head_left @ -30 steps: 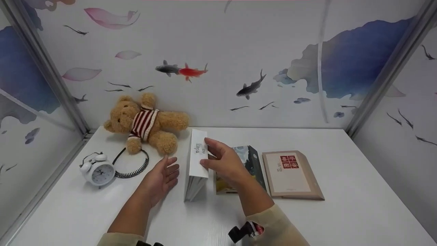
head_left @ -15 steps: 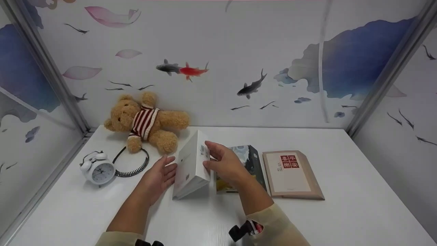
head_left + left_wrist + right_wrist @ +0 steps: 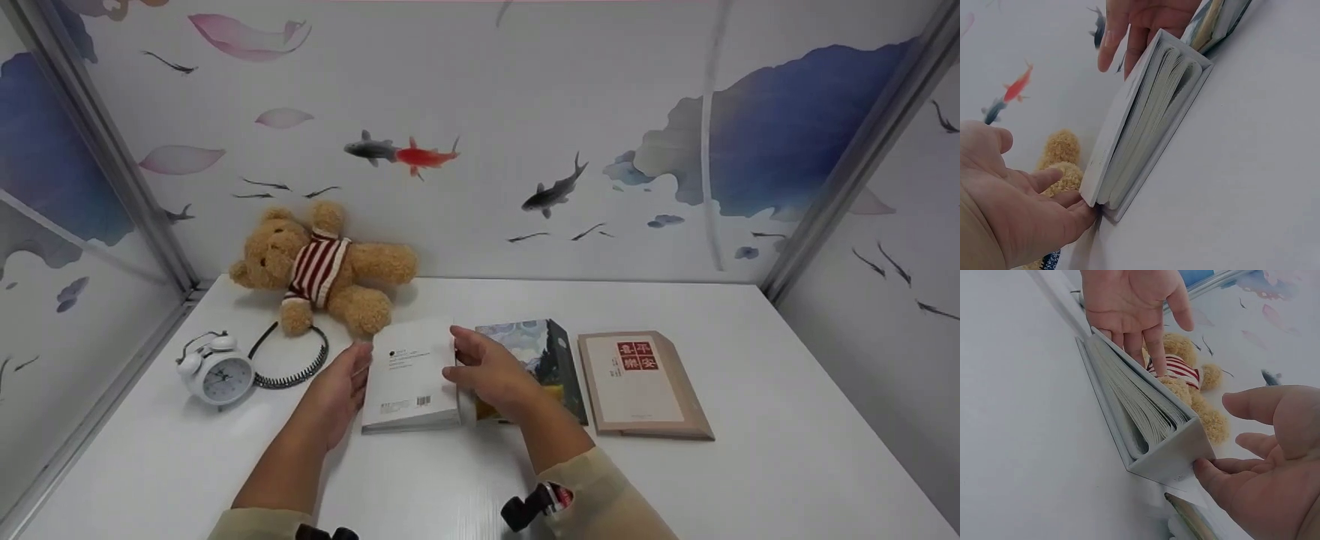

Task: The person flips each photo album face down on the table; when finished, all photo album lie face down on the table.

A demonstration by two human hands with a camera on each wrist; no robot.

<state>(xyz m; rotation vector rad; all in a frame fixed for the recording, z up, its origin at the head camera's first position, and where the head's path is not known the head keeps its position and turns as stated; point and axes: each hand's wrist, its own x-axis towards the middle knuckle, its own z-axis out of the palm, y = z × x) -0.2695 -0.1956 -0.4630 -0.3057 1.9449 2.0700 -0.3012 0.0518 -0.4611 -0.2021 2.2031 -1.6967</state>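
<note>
1. The white hardback book [image 3: 411, 379] lies flat on the white table [image 3: 750, 465], beside a painted-cover book [image 3: 541, 352].
2. Left hand [image 3: 339, 390] and right hand [image 3: 489, 373] flank it, fingers spread, touching its edges.
3. It looks stiff and moderately heavy; the long edges suit gripping best.

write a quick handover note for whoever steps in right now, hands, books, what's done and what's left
Left hand: open, fingers touching the white book's left edge.
Right hand: open, fingers at its right edge, the spine side.
White book: lying almost flat on the table, front cover slightly raised, beside the painted-cover book and the tan book.
Done: three books in a row.
Left: cover probably needs settling flat.
</note>
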